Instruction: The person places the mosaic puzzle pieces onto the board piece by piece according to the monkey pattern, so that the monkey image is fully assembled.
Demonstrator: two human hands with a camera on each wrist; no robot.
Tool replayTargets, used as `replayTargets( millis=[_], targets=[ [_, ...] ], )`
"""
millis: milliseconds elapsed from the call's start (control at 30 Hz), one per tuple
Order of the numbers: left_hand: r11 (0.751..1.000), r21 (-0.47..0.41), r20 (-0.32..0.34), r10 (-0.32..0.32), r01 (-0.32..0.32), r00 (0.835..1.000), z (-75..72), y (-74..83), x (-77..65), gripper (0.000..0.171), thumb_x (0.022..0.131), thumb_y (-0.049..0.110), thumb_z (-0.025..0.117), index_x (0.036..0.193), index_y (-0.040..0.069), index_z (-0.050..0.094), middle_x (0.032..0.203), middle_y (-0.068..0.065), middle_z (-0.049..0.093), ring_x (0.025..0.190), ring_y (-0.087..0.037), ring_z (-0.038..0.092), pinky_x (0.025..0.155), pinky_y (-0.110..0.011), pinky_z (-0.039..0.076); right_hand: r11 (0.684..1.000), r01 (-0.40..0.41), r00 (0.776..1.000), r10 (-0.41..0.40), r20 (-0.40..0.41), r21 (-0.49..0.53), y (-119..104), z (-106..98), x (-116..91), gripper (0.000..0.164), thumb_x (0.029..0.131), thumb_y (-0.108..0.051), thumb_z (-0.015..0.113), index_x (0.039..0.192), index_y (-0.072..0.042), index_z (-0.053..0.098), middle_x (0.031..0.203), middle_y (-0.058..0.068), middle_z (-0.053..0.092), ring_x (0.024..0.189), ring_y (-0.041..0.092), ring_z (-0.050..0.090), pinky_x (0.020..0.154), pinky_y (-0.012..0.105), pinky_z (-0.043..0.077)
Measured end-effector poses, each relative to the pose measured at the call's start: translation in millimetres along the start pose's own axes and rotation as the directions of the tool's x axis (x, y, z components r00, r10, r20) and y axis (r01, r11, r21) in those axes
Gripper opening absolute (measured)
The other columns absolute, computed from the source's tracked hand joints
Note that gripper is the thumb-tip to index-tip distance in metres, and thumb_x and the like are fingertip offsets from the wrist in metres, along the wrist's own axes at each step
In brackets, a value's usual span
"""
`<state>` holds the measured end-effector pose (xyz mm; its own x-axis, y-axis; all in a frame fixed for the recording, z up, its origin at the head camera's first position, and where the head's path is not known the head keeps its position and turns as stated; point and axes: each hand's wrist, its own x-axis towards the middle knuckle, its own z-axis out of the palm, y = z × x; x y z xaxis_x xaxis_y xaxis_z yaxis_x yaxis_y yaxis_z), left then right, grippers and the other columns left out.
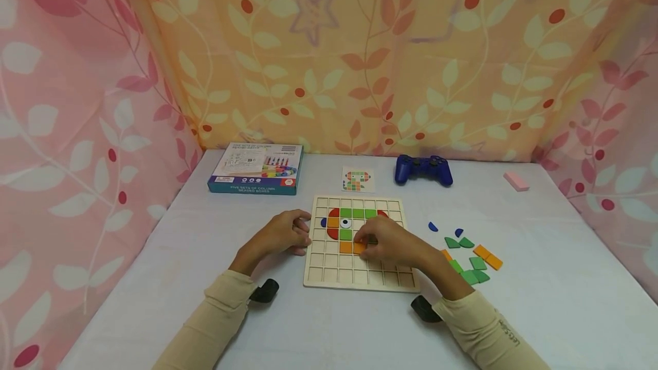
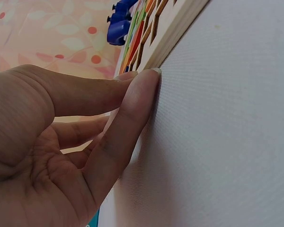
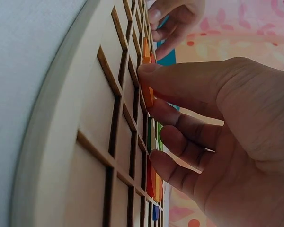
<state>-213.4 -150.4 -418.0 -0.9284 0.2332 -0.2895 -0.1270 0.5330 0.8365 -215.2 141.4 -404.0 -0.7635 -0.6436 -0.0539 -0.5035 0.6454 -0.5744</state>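
Note:
A wooden grid board [image 1: 329, 276] lies flat on the table, partly filled with red, green, orange and blue tiles and an eye tile [image 1: 346, 224]. My left hand [image 1: 284, 234] holds the board's left edge between thumb and fingertips, close up in the left wrist view. Over the middle of the board, my right hand [image 1: 393, 241] pinches an orange square tile [image 3: 147, 94] with thumb and index finger. That tile is beside another orange square [image 1: 346, 247]; whether it is fully seated I cannot tell. The right hand hides part of the tile pattern.
Right of the board lie loose green, orange and blue tiles [image 1: 478, 263]. Behind it are a pattern card [image 1: 358, 179] and a blue game controller [image 1: 424, 170]. A flat box [image 1: 257, 167] is at back left, a pink block [image 1: 516, 181] at far right.

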Motion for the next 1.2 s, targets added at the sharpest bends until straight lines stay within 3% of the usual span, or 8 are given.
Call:
replayTargets(
  millis=[467,733,1200],
  targets=[
    [1.000,0.016,-0.008,0.009,-0.009,1.000,1.9,2.8,1.6,0.061,0.092,0.000,0.079,0.148,0.003,0.056,0.113,-0.012,0.063,0.086,-0.021,0.067,0.072,-0.028,0.065,1.000,-0.004,1.000,0.004,-0.007,-0.013,1,-4,-3,0.024,0.092,-0.015,0.082,0.115,-0.010,0.080,0.110,-0.003,0.074,0.105,0.016,0.062,0.100,0.043,0.055],
    [1.000,0.004,0.006,0.019,-0.019,1.000,3.2,1.5,2.5,0.060,0.093,0.000,0.077,0.148,0.002,0.055,0.113,-0.013,0.063,0.087,-0.021,0.067,0.073,-0.027,0.065,0.998,-0.011,0.999,0.013,-0.032,0.062,10,-12,-8,0.026,0.094,-0.016,0.081,0.119,-0.010,0.078,0.108,-0.001,0.073,0.096,0.017,0.061,0.085,0.031,0.055],
    [0.999,0.024,-0.005,0.030,-0.030,1.000,1.0,-1.5,0.3,0.059,0.093,0.001,0.077,0.148,0.003,0.056,0.113,-0.013,0.063,0.088,-0.022,0.067,0.074,-0.028,0.065,0.998,-0.066,0.983,0.067,-0.169,0.011,48,-35,-58,0.021,0.096,-0.014,0.077,0.117,-0.010,0.078,0.097,-0.007,0.067,0.091,0.014,0.058,0.075,0.026,0.051]
  ],
)
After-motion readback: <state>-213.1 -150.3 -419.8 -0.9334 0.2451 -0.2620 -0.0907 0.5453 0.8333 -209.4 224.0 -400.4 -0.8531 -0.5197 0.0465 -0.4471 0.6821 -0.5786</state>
